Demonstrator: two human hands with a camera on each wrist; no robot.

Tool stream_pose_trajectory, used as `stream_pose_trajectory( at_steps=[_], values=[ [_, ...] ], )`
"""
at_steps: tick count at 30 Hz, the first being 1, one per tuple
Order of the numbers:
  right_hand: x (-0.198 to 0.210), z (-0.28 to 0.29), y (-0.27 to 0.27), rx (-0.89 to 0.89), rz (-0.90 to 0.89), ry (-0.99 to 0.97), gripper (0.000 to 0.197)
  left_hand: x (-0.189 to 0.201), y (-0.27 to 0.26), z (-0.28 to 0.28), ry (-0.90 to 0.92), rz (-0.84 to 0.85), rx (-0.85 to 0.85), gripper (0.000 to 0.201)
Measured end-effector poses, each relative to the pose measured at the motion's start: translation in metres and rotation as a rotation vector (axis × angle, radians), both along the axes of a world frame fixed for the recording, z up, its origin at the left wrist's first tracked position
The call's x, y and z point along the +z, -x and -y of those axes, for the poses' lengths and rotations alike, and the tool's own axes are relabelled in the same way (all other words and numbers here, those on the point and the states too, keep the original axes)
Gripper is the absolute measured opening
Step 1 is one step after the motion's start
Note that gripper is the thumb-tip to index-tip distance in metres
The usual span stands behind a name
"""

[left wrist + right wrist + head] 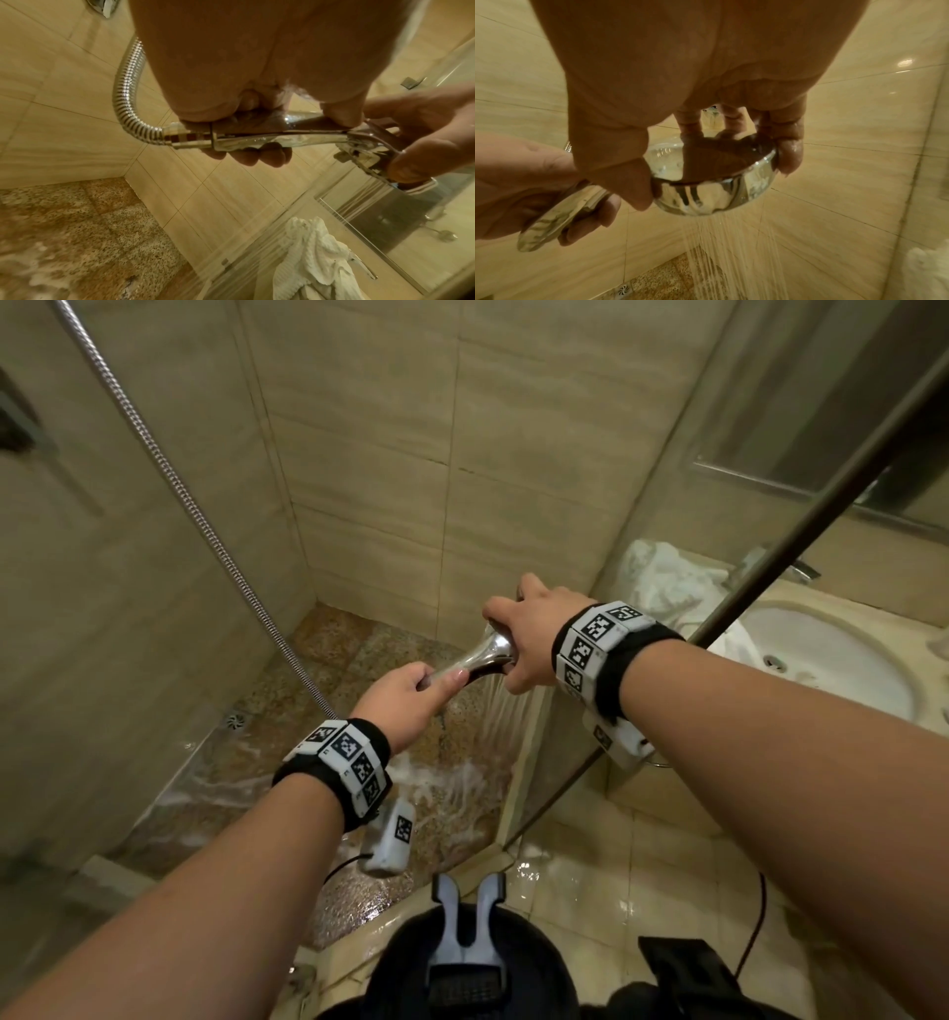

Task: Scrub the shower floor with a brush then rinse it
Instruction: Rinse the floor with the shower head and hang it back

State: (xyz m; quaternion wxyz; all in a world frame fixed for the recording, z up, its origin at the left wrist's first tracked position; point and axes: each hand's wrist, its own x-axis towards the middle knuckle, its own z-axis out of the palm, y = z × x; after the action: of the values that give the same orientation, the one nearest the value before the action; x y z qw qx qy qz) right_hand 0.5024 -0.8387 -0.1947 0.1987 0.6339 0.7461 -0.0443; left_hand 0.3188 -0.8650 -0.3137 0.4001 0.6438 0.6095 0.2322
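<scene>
Shower head (490, 649) handle gripped by left hand (405, 701); head clasped by right hand (534, 636) fingers; water sprayed onto foamy shower floor (308, 752).

My right hand (680, 85) is gripping the round chrome shower head (713, 182) from above, thumb curling down its near side and fingers (789, 154) wrapping over the far rim. My left hand (526, 186) is reaching in from the left, closing around the shiny handle (557, 219). Thin streams of water (731, 253) are pouring down from the head toward the speckled shower floor (670, 284). A small round drain (623, 290) is sitting at the floor's edge, beside the beige tiled wall (847, 142).
</scene>
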Motion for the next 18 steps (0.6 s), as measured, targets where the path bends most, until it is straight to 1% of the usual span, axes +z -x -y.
stream_pose_trajectory(
  at_steps=[14,18],
  values=[
    [-0.0008,0.0072,-0.0048,-0.028,0.010,0.060,0.062,0.0005,-0.0018,0.0070,0.000,-0.001,-0.012,0.072],
    [-0.0031,0.0085,-0.0064,-0.035,0.003,0.071,0.060,-0.0003,-0.0017,0.0081,0.008,0.019,-0.007,0.069]
  ],
)
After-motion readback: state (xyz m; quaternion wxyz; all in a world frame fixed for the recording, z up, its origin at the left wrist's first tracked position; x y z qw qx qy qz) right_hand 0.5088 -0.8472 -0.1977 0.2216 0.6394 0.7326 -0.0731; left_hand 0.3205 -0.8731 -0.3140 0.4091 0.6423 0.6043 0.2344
